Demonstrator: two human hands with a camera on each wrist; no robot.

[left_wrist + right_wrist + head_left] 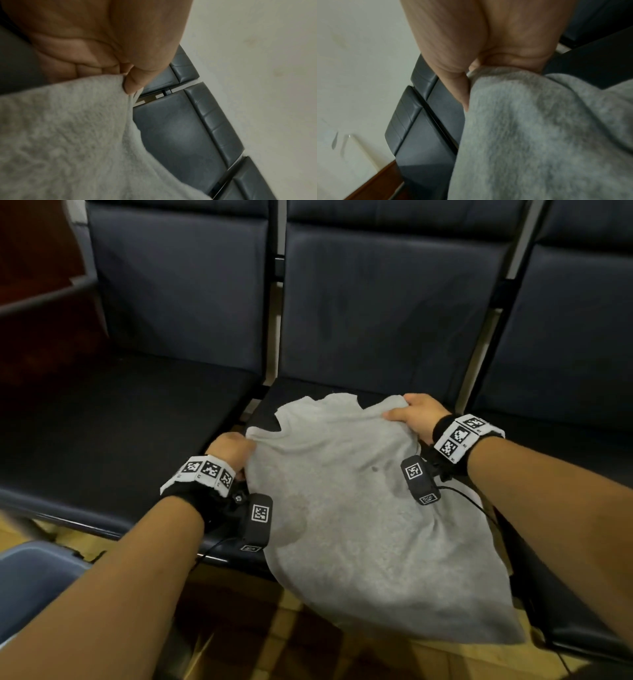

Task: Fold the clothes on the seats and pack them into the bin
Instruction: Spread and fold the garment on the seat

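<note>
A light grey T-shirt (359, 508) lies over the middle seat (301, 395), its lower part hanging past the front edge. My left hand (229, 450) grips the shirt's left side near the sleeve. My right hand (416, 414) grips the right shoulder area at the far end. In the left wrist view my thumb pinches the grey shirt (68, 128) against curled fingers (133, 83). In the right wrist view the thumb (458, 88) presses the bunched grey shirt (530, 128) against the palm. A corner of the blue-grey bin (30, 577) shows at the lower left.
A row of dark padded seats with upright backrests (387, 302) runs across the view. The left seat (120, 419) and the right seat (565, 440) flank the middle one. Yellowish tiled floor (308, 652) lies below the seat fronts.
</note>
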